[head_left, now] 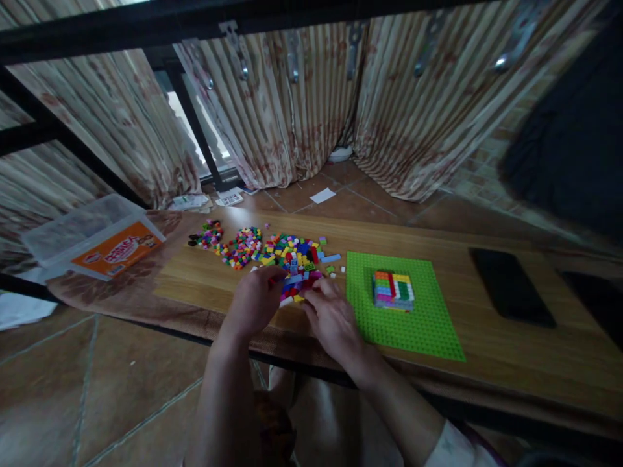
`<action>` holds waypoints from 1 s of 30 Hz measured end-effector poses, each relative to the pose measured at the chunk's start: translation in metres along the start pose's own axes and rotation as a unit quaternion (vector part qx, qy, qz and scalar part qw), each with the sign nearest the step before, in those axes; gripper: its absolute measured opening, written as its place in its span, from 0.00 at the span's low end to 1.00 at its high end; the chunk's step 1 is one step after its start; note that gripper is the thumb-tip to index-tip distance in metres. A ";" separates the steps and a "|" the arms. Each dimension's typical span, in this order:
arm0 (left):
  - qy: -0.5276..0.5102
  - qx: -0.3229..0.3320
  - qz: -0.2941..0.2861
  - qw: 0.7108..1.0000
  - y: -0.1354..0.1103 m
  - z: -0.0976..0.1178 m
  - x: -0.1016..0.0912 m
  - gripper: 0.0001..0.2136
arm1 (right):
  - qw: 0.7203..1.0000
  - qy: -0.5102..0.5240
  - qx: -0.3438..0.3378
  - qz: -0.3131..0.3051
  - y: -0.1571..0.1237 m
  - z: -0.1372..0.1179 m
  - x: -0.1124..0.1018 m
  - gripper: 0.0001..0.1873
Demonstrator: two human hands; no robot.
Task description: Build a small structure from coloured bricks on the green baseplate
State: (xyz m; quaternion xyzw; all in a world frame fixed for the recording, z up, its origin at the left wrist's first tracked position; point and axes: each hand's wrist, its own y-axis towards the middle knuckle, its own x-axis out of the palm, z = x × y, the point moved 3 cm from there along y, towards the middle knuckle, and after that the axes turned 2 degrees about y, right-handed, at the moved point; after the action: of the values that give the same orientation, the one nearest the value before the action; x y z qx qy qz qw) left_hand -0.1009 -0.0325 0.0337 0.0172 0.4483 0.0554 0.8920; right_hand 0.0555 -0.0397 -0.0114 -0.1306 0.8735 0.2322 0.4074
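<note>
Currently, the left hand, fingers curled, meets a light-blue plastic brick amid loose multicoloured plastic bricks; hasty raking could scatter them. Fingers bent, the right hand is beside it; neither grip is clear. Swinging rightward might jolt the layered multicoloured block on the green studded baseplate.
</note>
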 end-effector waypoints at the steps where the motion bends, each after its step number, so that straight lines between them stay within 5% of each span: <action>1: -0.001 0.002 -0.004 1.000 0.000 -0.001 0.000 0.12 | 1.000 -0.006 0.004 -0.003 0.001 0.001 0.002 0.09; 14: -0.009 0.005 -0.023 1.000 0.002 -0.005 0.001 0.12 | 0.999 -0.040 0.016 -0.029 0.001 0.000 0.000 0.04; 20: -0.035 0.035 -0.052 0.997 0.004 0.005 0.011 0.10 | 0.988 0.108 0.070 0.081 -0.007 0.017 -0.052 0.07; 25: -0.039 0.090 -0.094 0.991 -0.001 0.032 0.031 0.10 | 0.921 0.286 0.195 0.179 -0.019 0.066 -0.098 0.14; 30: 0.038 0.111 -0.125 0.985 -0.003 0.046 0.045 0.11 | 0.913 0.286 0.230 0.181 -0.036 0.105 -0.124 0.16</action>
State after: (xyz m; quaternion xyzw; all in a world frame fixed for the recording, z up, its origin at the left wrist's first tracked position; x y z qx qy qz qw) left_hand -0.0375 -0.0291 0.0248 0.0578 0.4842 -0.1058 0.8666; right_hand 0.2177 -0.0115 0.0152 0.0658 0.9906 0.0474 0.1101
